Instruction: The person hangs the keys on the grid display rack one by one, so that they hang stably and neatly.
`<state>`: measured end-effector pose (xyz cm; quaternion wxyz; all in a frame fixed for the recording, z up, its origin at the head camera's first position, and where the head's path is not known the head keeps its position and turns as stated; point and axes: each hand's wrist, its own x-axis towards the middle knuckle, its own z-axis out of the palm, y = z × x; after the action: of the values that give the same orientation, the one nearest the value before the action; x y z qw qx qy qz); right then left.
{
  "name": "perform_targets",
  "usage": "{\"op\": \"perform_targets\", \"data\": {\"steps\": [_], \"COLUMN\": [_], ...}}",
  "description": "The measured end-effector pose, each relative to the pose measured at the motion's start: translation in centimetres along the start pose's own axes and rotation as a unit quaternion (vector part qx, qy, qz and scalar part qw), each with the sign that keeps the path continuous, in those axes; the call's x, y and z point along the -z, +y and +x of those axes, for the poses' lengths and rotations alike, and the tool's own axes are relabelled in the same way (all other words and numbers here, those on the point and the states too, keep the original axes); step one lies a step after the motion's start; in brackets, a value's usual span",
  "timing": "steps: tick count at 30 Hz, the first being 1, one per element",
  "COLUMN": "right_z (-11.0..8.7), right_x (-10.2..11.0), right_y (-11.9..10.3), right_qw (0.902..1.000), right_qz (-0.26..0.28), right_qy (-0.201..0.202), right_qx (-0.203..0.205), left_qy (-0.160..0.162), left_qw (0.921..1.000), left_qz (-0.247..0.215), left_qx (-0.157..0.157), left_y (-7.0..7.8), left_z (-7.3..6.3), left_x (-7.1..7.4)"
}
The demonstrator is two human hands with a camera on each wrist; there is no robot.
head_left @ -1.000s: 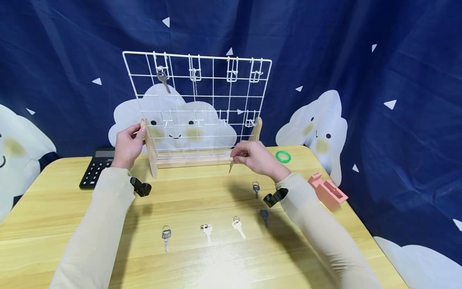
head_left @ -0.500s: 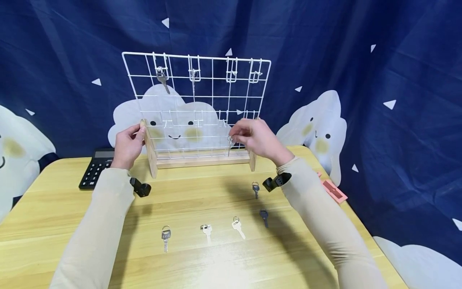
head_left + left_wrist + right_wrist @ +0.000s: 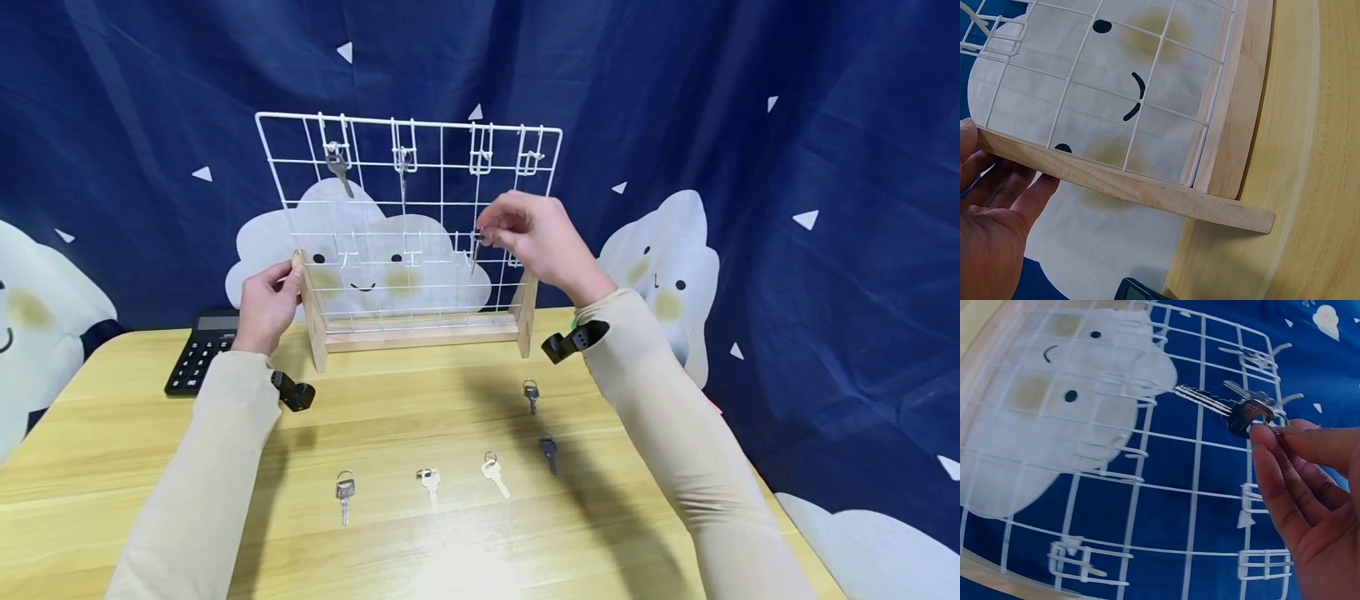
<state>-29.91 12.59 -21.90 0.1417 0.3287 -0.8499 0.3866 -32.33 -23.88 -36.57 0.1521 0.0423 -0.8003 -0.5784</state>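
We judge the step in hand to be bringing a key (image 3: 1241, 419) up to the wire grid (image 3: 442, 125): it sits in front of the mesh, its ring pinched between the right hand's (image 3: 536, 237) thumb and fingertips. Our left hand (image 3: 267, 308) grips the wooden upright (image 3: 1129, 181), thumb and fingers on opposite sides. The next move probably calls for lining that ring up with a hook, though we cannot tell the gap. The calculator's (image 3: 202, 350) key markings are too small to read surely.
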Motion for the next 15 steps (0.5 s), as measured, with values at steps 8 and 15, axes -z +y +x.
{"op": "perform_targets", "data": {"steps": [8, 15], "right_z": [1.8, 3.4], "right_x": [1.7, 2.4], "right_y": [-1.2, -1.7], "right_qw": [0.9988, 0.9959], "right_qz": [-0.018, -0.018], "right_qy": [0.039, 0.083], "right_qx": [-0.025, -0.032], "left_qy": [-0.001, 0.001], "left_qw": [1.0, 1.0], "left_qz": [0.005, 0.006], "left_qx": [0.0, 0.003], "left_y": [0.1, -0.1], "left_z": [0.0, 0.0], "left_x": [0.1, -0.1]}}
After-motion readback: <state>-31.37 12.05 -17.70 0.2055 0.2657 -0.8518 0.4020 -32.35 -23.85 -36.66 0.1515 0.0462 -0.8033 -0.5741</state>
